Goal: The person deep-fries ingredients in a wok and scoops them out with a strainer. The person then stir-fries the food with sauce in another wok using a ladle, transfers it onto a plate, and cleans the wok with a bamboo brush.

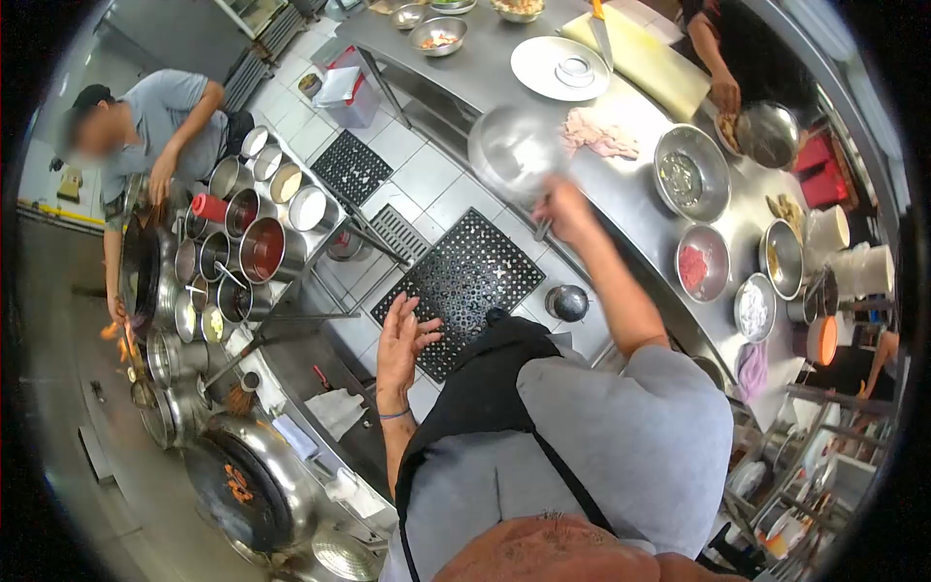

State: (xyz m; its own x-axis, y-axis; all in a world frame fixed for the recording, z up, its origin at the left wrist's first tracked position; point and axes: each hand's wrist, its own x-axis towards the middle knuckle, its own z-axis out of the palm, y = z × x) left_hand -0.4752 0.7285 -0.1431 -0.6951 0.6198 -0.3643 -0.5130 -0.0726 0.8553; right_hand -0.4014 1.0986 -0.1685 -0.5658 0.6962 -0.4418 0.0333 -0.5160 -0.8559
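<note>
My right hand (pixel 565 210) is stretched forward at the edge of the steel worktable, its fingers closed on the rim side of a shiny metal bowl (pixel 517 147) that is smeared by motion. A short grey metal piece (pixel 542 230) shows just below these fingers. Pale pinkish raw meat (pixel 603 133) lies on the table just right of the bowl. Over the black floor mat, my left hand (pixel 401 347) hangs with its fingers spread and nothing in it, a thin band at the wrist.
The worktable (pixel 456 70) carries a white plate (pixel 561 69), a knife (pixel 601 37) and several metal bowls. Across it, another person's hand (pixel 725 94) reaches toward a bowl. At left, a person (pixel 184 126) works over a wok beside sauce pots (pixel 264 249). A perforated mat (pixel 464 291) covers the floor.
</note>
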